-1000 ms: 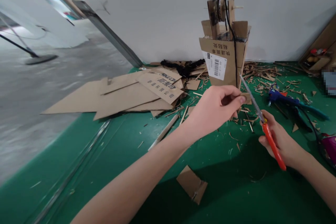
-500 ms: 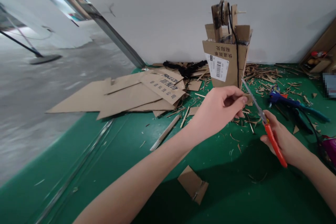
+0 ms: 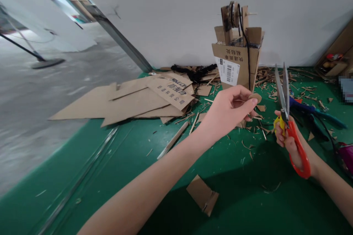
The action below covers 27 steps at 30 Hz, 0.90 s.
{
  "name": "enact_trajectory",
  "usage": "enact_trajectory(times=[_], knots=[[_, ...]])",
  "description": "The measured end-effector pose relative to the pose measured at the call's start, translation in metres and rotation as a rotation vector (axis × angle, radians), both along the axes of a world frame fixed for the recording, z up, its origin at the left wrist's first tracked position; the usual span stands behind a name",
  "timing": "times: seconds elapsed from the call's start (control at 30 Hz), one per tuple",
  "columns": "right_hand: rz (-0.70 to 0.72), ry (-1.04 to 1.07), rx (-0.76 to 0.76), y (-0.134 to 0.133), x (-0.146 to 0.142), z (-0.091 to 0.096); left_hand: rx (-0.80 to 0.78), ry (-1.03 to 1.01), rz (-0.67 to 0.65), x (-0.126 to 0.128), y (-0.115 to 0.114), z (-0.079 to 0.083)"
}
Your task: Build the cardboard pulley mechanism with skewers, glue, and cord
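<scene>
My left hand (image 3: 234, 104) pinches a small rounded piece of cardboard (image 3: 255, 98) between thumb and fingertips, in front of the cardboard box. Right of it, my right hand (image 3: 293, 143) grips scissors (image 3: 285, 117) with red and yellow handles. Their blades point upward, slightly parted, and are apart from the cardboard piece. Behind my hands stands the cardboard box (image 3: 241, 73) with a white label, two uprights, a spool (image 3: 234, 14) on a thin stick and a black cord running down its front. A cardboard scrap (image 3: 199, 191) lies on the green surface nearer to me.
Flat cardboard sheets (image 3: 132, 99) are stacked at the left, beside a bundle of black cord (image 3: 195, 72). Cardboard shreds (image 3: 275, 79) litter the green table (image 3: 116, 187). A blue glue gun (image 3: 306, 108) and a purple packet (image 3: 346, 156) lie at the right. A white stick (image 3: 173, 141) rests mid-table.
The scissors have swung away to the right from the cardboard piece, now upright with blades slightly open. My left hand has turned the piece a little, showing its rounded face.
</scene>
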State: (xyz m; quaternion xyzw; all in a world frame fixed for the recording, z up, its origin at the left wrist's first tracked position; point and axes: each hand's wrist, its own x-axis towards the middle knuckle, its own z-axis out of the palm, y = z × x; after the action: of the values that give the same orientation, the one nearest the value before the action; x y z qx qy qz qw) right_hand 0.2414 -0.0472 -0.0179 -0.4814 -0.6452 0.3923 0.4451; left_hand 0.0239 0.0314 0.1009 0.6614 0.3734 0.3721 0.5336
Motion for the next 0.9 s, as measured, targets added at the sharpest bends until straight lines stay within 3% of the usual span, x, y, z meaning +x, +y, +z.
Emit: enact_trajectory(times=[0.4, 0.9], knots=[[0.122, -0.188, 0.047, -0.007, -0.008, 0.025, 0.039, -0.091, 0.038, 0.005, -0.002, -0.008], [0.093, -0.150, -0.019, -0.009, -0.005, 0.016, 0.218, -0.111, 0.074, 0.007, -0.006, -0.008]])
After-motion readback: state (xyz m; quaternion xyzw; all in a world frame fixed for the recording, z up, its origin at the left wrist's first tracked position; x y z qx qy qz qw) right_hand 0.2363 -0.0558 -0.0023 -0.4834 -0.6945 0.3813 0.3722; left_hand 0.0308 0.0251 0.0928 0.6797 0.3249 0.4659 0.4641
